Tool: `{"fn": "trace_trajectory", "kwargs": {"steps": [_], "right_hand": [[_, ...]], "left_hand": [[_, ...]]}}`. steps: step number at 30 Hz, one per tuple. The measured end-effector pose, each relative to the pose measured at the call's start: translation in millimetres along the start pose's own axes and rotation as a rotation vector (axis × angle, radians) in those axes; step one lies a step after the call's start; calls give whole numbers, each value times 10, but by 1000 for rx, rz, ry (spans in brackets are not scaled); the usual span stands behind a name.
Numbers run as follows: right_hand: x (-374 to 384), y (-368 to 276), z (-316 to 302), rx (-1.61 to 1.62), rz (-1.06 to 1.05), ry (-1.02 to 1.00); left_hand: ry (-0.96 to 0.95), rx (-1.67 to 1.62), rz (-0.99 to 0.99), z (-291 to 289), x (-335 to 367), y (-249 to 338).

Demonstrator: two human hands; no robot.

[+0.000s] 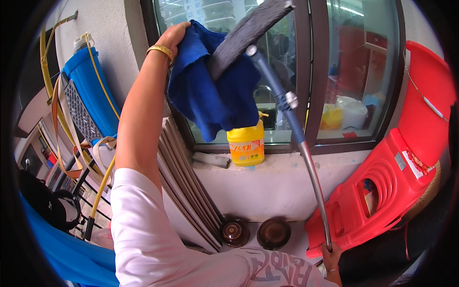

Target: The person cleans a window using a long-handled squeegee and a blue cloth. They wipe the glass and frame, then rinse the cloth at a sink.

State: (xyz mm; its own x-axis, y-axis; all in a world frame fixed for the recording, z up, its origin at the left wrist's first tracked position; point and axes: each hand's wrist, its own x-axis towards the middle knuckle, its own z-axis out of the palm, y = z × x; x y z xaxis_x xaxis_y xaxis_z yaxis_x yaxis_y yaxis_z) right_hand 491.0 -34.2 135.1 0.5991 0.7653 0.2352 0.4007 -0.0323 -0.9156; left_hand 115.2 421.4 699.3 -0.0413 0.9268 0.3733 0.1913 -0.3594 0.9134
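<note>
Take the yellow jug point(246, 146) on the ledge as your landmark. The blue cloth point(201, 91) hangs above it and to its left, with the lower folds coming down close to the jug's top in your view. Your left hand point(176, 37) is higher than the jug and further left. Its fingers are bent closed on the upper edge of the cloth; the fingertips I cannot see well, so how tight the pinch is, I cannot tell.

Your right hand point(332, 258) is far below the jug, to its right, and its fingers are wrapped around the lower end of the pole point(313, 177). The pole rises from there, leaning left, and passes to the right of the jug.

The important relation is above the jug: the grey pad point(253, 36) at the top of the pole has its long axis slanting from lower left to upper right. Its lower end overlaps the front of the cloth; whether it presses there, I cannot tell. From your left fingers, this end lies to the right and lower, and your left hand is clearly the nearer one.
</note>
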Motion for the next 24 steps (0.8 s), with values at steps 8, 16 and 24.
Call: {"fn": "trace_trajectory", "kwargs": {"steps": [8, 16, 24], "right_hand": [[-338, 181, -254, -288, -191, -72], [-171, 268, 203, -224, -230, -127], [-120, 144, 583, -19, -164, -144]], "left_hand": [[17, 40, -26, -82, 118, -33], [-351, 905, 504, 445, -626, 501], [-504, 1337, 819, 798, -1120, 615]]}}
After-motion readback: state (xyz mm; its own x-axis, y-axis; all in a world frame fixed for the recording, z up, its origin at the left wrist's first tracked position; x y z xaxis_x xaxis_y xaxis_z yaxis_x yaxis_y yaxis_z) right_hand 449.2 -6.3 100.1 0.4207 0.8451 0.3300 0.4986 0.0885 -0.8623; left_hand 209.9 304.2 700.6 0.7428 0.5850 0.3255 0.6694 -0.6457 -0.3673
